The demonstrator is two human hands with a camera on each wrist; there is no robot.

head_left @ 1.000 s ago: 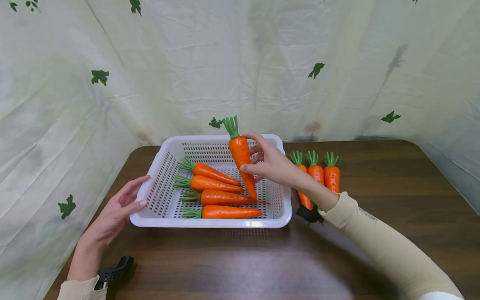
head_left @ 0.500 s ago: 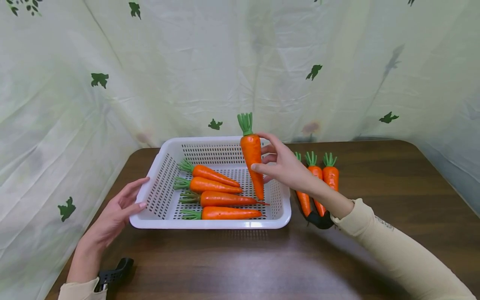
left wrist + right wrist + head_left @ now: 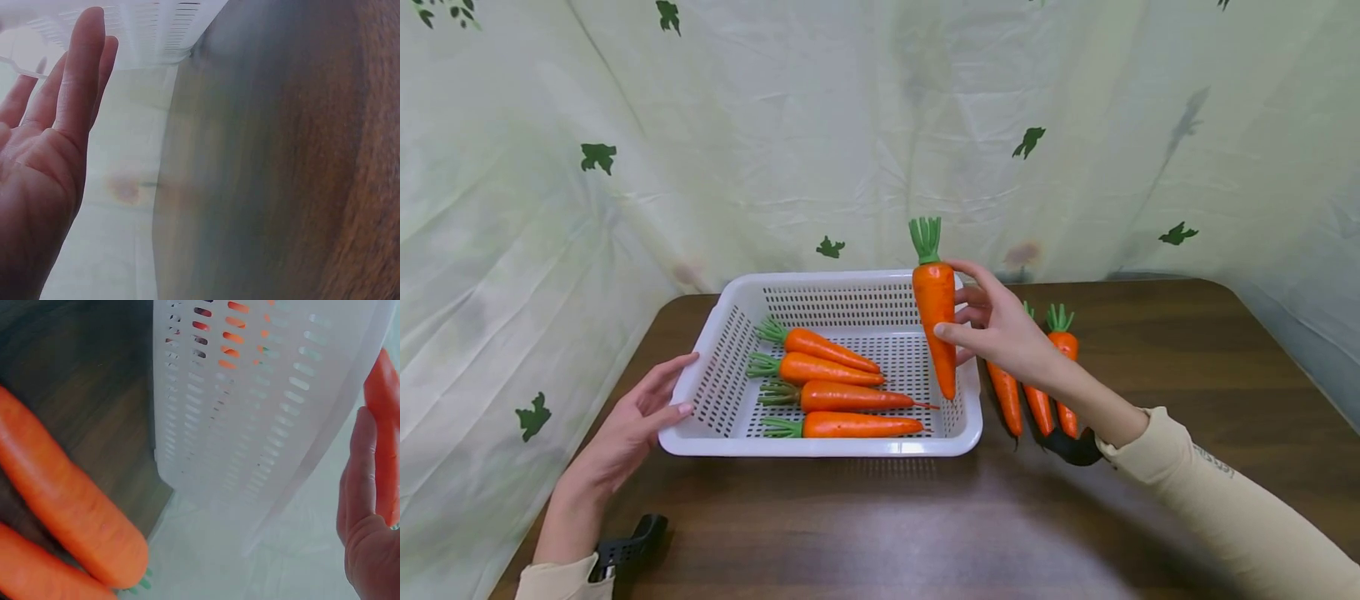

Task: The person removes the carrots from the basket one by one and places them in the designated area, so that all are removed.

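Observation:
My right hand pinches an orange carrot between thumb and fingers. The carrot hangs above the right end of a white plastic basket, green top up and slightly tilted. At the basket's left rim my left hand rests with fingers fairly straight, thumb on the rim; in the left wrist view the fingers lie against the basket wall. Inside the basket several carrots lie side by side, tops to the left. In the right wrist view, the held carrot shows behind the fingers.
Three more carrots lie on the brown table right of the basket, partly hidden by my right arm; the rightmost carrot shows best. A pale curtain with leaf prints hangs behind the table. Black straps sit at both wrists.
My right hand has moved right with the carrot, from over the basket's middle-right to its right end, and the carrot has turned more upright. The left hand and basket stay put.

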